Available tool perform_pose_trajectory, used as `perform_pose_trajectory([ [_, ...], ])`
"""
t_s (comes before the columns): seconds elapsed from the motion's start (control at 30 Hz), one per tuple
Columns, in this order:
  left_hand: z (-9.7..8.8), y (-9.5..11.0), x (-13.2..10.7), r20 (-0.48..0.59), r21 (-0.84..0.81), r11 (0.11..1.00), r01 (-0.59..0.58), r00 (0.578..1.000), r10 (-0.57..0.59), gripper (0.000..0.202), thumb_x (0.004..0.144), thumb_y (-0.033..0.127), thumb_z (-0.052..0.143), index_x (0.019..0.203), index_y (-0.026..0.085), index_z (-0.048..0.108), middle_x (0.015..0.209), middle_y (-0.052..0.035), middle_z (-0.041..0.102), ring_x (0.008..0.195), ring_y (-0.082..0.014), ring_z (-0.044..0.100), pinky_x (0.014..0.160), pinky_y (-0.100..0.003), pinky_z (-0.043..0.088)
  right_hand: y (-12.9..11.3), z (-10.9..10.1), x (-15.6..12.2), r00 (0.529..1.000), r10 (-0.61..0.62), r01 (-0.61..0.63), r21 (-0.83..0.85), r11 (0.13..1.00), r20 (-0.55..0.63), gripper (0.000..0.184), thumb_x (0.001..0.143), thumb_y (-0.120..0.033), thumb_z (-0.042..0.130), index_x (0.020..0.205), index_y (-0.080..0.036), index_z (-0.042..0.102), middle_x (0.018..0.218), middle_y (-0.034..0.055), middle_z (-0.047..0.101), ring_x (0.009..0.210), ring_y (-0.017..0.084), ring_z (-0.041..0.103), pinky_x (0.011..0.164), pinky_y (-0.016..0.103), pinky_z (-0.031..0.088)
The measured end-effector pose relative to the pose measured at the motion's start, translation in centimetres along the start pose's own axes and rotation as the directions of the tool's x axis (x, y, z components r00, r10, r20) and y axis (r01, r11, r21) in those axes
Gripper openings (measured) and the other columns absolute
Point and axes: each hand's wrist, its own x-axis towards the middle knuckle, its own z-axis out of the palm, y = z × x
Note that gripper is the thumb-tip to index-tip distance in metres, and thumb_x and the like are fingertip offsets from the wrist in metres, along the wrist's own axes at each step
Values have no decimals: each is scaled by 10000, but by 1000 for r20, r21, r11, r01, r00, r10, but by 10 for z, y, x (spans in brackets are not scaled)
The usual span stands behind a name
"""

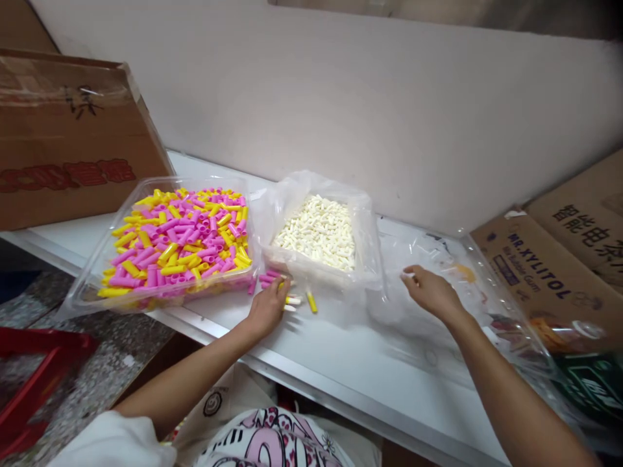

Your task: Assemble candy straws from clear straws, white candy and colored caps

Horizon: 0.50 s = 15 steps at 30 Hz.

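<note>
My left hand is low over the table, its fingers closed around small plastic tubes. Two white tips stick out past the fingers. Just right of it lies a yellow tube with a white end. Several pink tubes rest on the table behind the hand. My right hand is raised over clear plastic packaging, thumb and fingers pinched together; what sits in the pinch is too blurred to name. Between the hands, farther back, a bag-lined container holds many small white pieces.
At left, a clear tray is heaped with pink and yellow tubes. A cardboard box stands behind it. To the right are clear plastic packaging and more cardboard boxes. A red stool stands below, left.
</note>
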Motion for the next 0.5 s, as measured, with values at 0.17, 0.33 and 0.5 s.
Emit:
perform_pose_trajectory([
  [0.17, -8, 1, -19, -32, -210, 970, 123, 991, -132, 460, 787, 131, 477, 1244, 159, 426, 1113, -143, 636, 970, -274, 622, 755, -358, 476, 34, 36, 22, 943, -93, 148, -149, 978, 321, 313, 837, -219, 472, 1083, -133, 645, 962, 130, 698, 890, 240, 639, 749, 307, 424],
  [0.33, -12, 15, -47, 96, -470, 860, 198, 980, -173, 156, 858, 299, 445, 967, 193, 480, 758, -29, 624, 677, -205, 591, 615, -282, 394, 31, 36, 27, 932, -155, 203, -117, 972, 328, 195, 821, -284, 488, 858, -169, 641, 841, 91, 688, 732, 212, 620, 636, 293, 401],
  [0.5, -28, 25, -47, 276, -786, 541, 299, 953, -126, 305, 818, 469, 511, 736, 176, 510, 579, 43, 452, 534, -113, 411, 520, -231, 306, 22, 17, 21, 994, -107, 108, 25, 994, -19, 191, 828, -323, 460, 728, -181, 540, 785, 97, 676, 719, 200, 629, 632, 289, 434],
])
